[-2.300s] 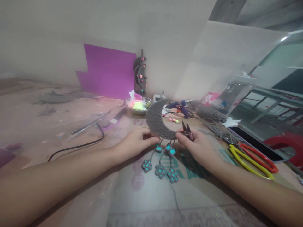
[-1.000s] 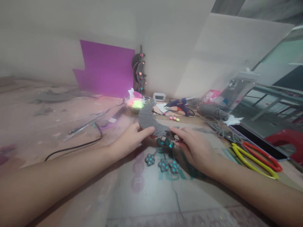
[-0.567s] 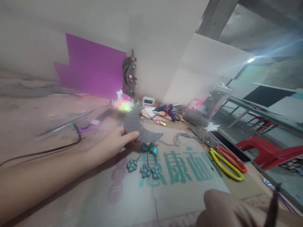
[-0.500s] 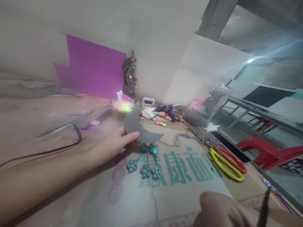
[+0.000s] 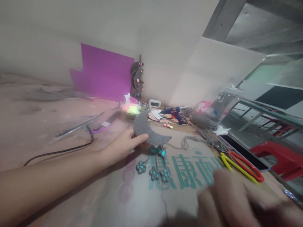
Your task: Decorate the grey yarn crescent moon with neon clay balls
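My left hand [image 5: 129, 142] pinches the lower left side of a crescent moon [image 5: 144, 127] wrapped in grey yarn, thumb on its front. Below the moon dangle several small grey ornaments with turquoise pieces: heart-like ones [image 5: 161, 151] near its edge and flower-shaped ones [image 5: 154, 173] lower down on cords. A thin grey strand runs down from them over the printed cardboard [image 5: 184, 170]. At the lower right my right hand [image 5: 234, 201] is blurred, its fingers curled. Whatever sits in them is hidden.
A blue glue gun [image 5: 174, 114], several small beads [image 5: 168, 125] and a grey yarn ball [image 5: 203, 121] lie behind the moon. Right of the cardboard are scissors with yellow and red handles [image 5: 248, 165] and a phone [image 5: 243, 151]. A bowl of bright pompoms [image 5: 132, 109] stands behind.
The view has shifted, so the things on the table appear farther right. My right hand has come higher over the cardboard; the dark pointed thing seen at it before no longer shows.
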`<state>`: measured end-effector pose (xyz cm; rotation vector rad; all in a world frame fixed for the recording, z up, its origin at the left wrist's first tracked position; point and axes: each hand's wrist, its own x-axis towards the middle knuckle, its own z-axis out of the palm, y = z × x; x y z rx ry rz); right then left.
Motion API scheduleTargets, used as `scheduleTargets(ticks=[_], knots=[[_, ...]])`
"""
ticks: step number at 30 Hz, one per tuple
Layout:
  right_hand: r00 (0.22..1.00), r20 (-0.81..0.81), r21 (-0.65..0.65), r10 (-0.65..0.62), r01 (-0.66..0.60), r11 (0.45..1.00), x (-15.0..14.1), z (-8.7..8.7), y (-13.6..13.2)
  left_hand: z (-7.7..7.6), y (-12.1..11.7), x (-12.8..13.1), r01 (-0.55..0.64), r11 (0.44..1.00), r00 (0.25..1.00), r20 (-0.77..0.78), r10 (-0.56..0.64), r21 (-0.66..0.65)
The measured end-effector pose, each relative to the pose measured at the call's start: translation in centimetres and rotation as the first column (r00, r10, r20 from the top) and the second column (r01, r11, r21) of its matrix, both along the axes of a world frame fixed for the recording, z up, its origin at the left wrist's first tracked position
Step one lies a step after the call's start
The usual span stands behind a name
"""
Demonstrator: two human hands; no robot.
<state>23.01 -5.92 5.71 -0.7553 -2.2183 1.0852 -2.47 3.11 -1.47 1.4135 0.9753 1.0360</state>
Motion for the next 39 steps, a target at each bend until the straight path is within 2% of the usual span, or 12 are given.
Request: scheduleTargets(ticks=[2, 3, 5, 7, 10, 14, 20, 28, 34, 39], knots=[[0.994, 0.020, 0.167, -0.108, 0.103, 0.981, -0.6, -0.6, 1.5, 0.4, -0.2, 0.1, -0.008, 1.000, 1.000, -0.004, 0.008, -0.003], [0.986, 0.033, 0.274, -0.161, 0.146, 0.951, -0.8, -1.1, 2.5, 0.6, -0.3, 0.1, -0.014, 1.000, 1.000, -0.011, 0.014, -0.014], [0.964, 0.090, 0.490, -0.250, 0.176, 0.854, -1.1, -2.2, 4.5, 1.1, -0.5, 0.3, -0.028, 0.999, 1.000, 0.001, 0.028, -0.038], [0.934, 0.155, 0.622, -0.323, 0.162, 0.766, -1.2, -3.4, 6.1, 1.1, -0.6, 0.4, -0.021, 0.998, 0.998, 0.054, 0.024, -0.060], [0.888, 0.213, 0.718, -0.407, 0.140, 0.682, -1.2, -4.4, 7.1, 0.4, -0.3, 0.5, 0.004, 0.998, 0.987, 0.162, 0.007, -0.068], [0.864, 0.203, 0.775, -0.462, 0.147, 0.615, -1.4, -4.6, 6.8, -0.8, 0.3, 0.5, 0.031, 0.996, 0.975, 0.222, -0.013, -0.079], [0.833, 0.192, 0.788, -0.520, 0.185, 0.587, -1.5, -4.9, 6.9, -0.7, 0.4, 0.3, 0.042, 0.998, 0.979, 0.200, -0.032, -0.049], [0.802, 0.277, 0.796, -0.530, 0.118, 0.594, -1.4, -5.4, 7.3, -0.9, 0.4, 0.1, 0.063, 0.996, 0.984, 0.169, -0.052, -0.060], [0.811, 0.269, 0.815, -0.519, 0.095, 0.571, -1.6, -5.4, 7.3, -1.2, 0.4, 0.1, 0.087, 0.994, 0.980, 0.186, -0.072, -0.074], [0.797, 0.293, 0.802, -0.528, 0.096, 0.590, -1.6, -5.4, 7.3, -0.6, 0.2, 0.1, 0.096, 0.992, 0.980, 0.181, -0.081, -0.077]])
